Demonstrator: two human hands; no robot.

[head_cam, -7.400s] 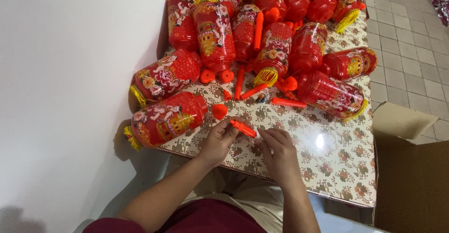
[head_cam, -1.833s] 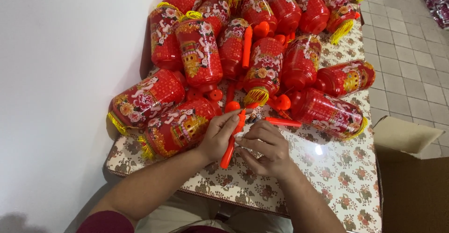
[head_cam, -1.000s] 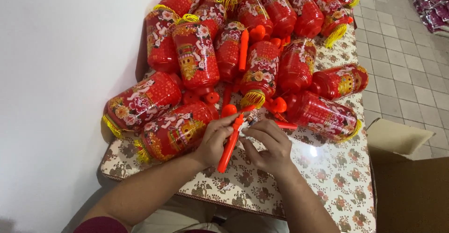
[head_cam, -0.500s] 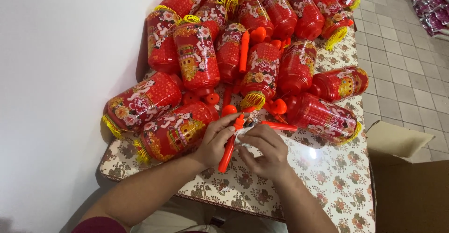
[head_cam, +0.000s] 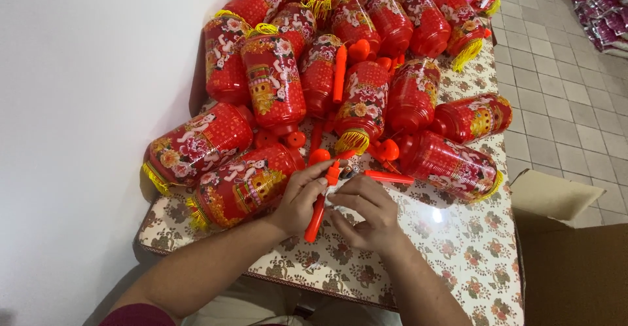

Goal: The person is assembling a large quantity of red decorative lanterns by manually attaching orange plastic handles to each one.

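**Inspector:** Hands first. Left hand (head_cam: pixel 297 198) has its fingers clenched around a slim orange plastic stick handle (head_cam: pixel 318 205), held tilted, lower end pointing toward the person, upper end up by the lanterns.

**Clerk:** And the right?

**Inspector:** Right hand (head_cam: pixel 363 211) sits just beside the left, fingers pinched at the upper part of the same handle, where a small dark fitting shows. Exactly what the fingertips grip is too small to tell.

**Clerk:** Where is the handle relative to the surface?

**Inspector:** Raised just above the floral-patterned glossy surface (head_cam: pixel 458 247), near its front half, both hands about it.

**Clerk:** Surroundings?

**Inspector:** Heap of red cylindrical paper lanterns with yellow tassels (head_cam: pixel 366 97) covers the far half. The nearest red lantern on its side (head_cam: pixel 242 185) lies touching the left hand. Another orange stick (head_cam: pixel 389 177) lies flat just beyond the right hand. White wall (head_cam: pixel 85 103) to the left; open brown cardboard box (head_cam: pixel 569 260) on the tiled floor (head_cam: pixel 562 116) to the right.
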